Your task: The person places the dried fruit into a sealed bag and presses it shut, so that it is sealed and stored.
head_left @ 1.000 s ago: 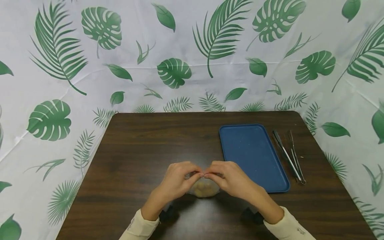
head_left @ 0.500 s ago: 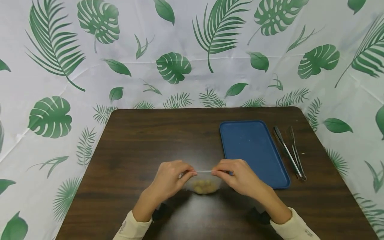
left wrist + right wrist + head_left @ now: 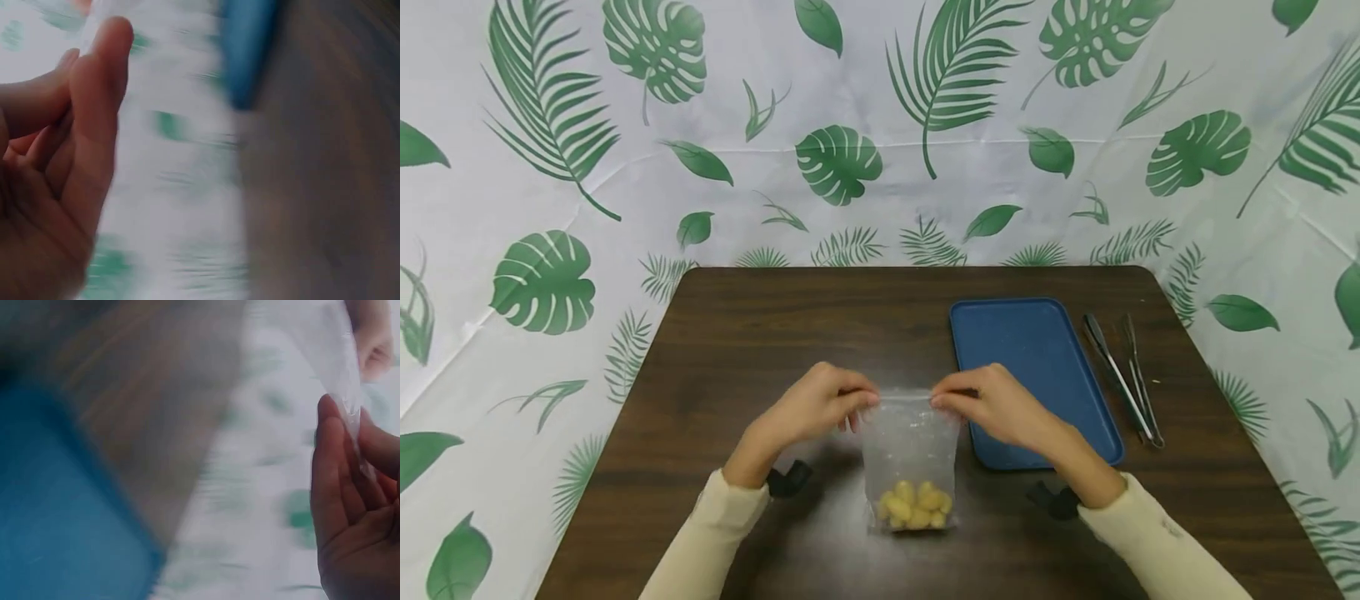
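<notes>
A clear zip bag (image 3: 910, 442) hangs between the two hands in the head view, with several small yellow pieces (image 3: 913, 504) gathered along its bottom. My left hand (image 3: 820, 404) pinches its upper left corner between thumb and fingers. At the upper right corner, my right hand (image 3: 1000, 406) pinches the same top edge. The right wrist view shows the bag's clear film (image 3: 347, 394) running between the thumb and fingers of the right hand (image 3: 356, 500). In the left wrist view the left hand (image 3: 69, 169) fills the left side, its fingertips close together.
A blue tray (image 3: 1026, 333) lies on the dark wooden table (image 3: 775, 333), just behind the right hand. To the right of it are metal tongs (image 3: 1120, 379) and a second slim metal utensil (image 3: 1138, 375). A leaf-patterned cloth (image 3: 737, 192) hangs behind the table.
The hands, together at the bag's top edge a second ago, moved apart along it. They then rose, and the bag turned from foreshortened to upright, facing the head camera.
</notes>
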A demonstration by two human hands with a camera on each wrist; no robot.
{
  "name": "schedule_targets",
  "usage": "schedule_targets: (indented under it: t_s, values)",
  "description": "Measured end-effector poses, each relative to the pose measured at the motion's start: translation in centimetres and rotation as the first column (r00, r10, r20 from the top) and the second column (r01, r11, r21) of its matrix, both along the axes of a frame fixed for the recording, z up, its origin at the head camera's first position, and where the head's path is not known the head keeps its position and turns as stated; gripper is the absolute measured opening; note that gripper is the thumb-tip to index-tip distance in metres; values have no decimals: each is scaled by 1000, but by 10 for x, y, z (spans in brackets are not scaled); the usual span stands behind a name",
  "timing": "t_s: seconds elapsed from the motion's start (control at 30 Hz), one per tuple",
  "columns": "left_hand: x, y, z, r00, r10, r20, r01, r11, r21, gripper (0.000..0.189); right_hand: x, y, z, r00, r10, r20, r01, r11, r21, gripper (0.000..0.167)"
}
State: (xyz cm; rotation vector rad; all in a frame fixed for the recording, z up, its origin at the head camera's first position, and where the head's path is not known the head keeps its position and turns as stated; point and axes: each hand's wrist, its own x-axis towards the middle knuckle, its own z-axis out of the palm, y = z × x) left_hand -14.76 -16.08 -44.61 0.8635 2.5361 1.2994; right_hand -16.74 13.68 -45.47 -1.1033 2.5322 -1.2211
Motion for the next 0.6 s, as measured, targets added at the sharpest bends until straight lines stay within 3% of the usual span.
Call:
schedule_targets:
  t_s: [0.07, 0.13, 0.17, 0.23, 0.3, 0.37, 0.4, 0.5, 0.6]
  values:
    - [-38, 2, -19, 995, 48, 83, -44, 998, -48, 19, -37, -8, -15, 997, -63, 48, 57, 992, 116, 16]
    - [-70, 7, -37, 988, 113, 105, -104, 991, -90, 21, -67, -16, -30, 992, -117, 38, 106, 969, 223, 19]
    - [-82, 10, -45, 984, 146, 100, -136, 985, -105, 23, -76, -21, -35, 989, -149, 7, 141, 950, 280, 22]
    - [-95, 17, -56, 975, 220, 33, -212, 964, -160, 30, -85, -29, -42, 978, -187, -95, 210, 897, 389, 34]
    - [-93, 26, -58, 958, 281, -58, -287, 937, -198, 36, -79, -34, -41, 956, -188, -227, 273, 852, 447, 48]
    - [-79, 33, -55, 945, 291, -148, -319, 921, -226, 39, -62, -37, -36, 935, -170, -310, 307, 826, 472, 59]
    - [-68, 36, -53, 944, 268, -193, -310, 920, -240, 38, -53, -37, -33, 934, -145, -328, 296, 828, 477, 63]
    - [-35, 41, -51, 968, 107, -226, -168, 947, -274, 40, -27, -35, -26, 967, -59, -247, 185, 831, 524, 76]
    - [-15, 40, -61, 985, -49, -166, -15, 930, -367, 57, -15, -32, -31, 998, -11, -69, 50, 796, 603, 91]
